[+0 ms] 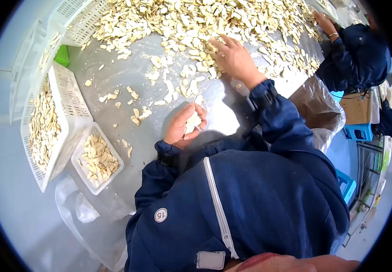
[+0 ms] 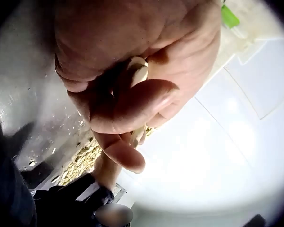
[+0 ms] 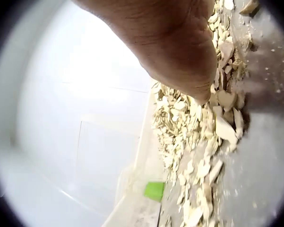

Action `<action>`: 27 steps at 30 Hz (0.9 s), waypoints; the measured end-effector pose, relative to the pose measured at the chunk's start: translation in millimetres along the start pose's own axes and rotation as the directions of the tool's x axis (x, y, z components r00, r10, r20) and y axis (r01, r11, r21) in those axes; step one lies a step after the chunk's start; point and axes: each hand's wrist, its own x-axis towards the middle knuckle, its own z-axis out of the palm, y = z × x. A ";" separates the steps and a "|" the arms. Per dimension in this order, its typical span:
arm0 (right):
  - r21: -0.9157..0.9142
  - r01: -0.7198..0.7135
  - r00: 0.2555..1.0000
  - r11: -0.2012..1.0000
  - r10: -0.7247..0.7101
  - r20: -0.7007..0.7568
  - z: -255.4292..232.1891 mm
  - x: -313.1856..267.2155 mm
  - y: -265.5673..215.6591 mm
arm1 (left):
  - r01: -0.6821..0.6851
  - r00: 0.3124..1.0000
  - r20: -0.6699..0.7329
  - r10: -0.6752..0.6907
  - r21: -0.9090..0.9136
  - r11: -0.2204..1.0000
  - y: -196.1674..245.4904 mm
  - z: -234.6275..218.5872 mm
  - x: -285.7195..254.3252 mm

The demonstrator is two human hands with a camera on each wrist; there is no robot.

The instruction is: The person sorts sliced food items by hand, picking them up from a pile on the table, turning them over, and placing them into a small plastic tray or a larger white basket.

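Pale dried slices (image 1: 178,20) lie in a wide heap across the far side of a metal table (image 1: 128,106). My left hand (image 1: 178,127) is near my body, its fingers curled round a few slices (image 1: 193,121). In the left wrist view, one held slice (image 2: 138,72) shows between the palm and bent fingers. My right hand (image 1: 239,62) reaches to the near edge of the heap with fingers extended over the slices. The right wrist view shows its thumb (image 3: 180,61) close over loose slices (image 3: 225,127); the other fingers are mostly hidden there.
At the left stand a white perforated basket (image 1: 71,97) and a smaller white tray (image 1: 79,159), both holding slices. A clear plastic bag (image 1: 86,209) lies below them. Another person's hand (image 1: 325,23) touches the heap at the far right. A plastic-lined container (image 1: 318,109) stands by the table's right edge.
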 end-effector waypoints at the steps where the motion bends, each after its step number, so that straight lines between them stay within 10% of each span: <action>1: -0.076 -0.008 1.000 0.997 0.007 -0.014 6.3 9.8 2.8 | 0.007 1.000 -0.001 -0.007 -0.003 1.000 -0.6 0.1 -0.6; 7: 0.335 0.150 0.913 0.930 -0.261 0.315 -26.0 -2.2 6.9 | 0.025 0.999 0.034 -0.025 0.011 1.000 2.0 -2.2 0.5; 10: 0.430 -0.097 0.910 0.898 -0.095 0.403 -51.2 -14.7 16.9 | 0.049 0.998 0.033 -0.050 0.030 0.998 3.9 -1.2 2.3; 20: -0.190 0.150 0.989 0.970 -0.147 0.030 2.9 41.6 -4.0 | 0.029 0.999 0.021 -0.030 0.039 0.999 4.9 3.4 -0.4; 27: -0.097 0.034 0.995 0.995 -0.025 0.092 13.1 35.0 11.2 | 0.008 0.998 0.068 -0.018 0.148 0.989 9.2 6.4 -2.8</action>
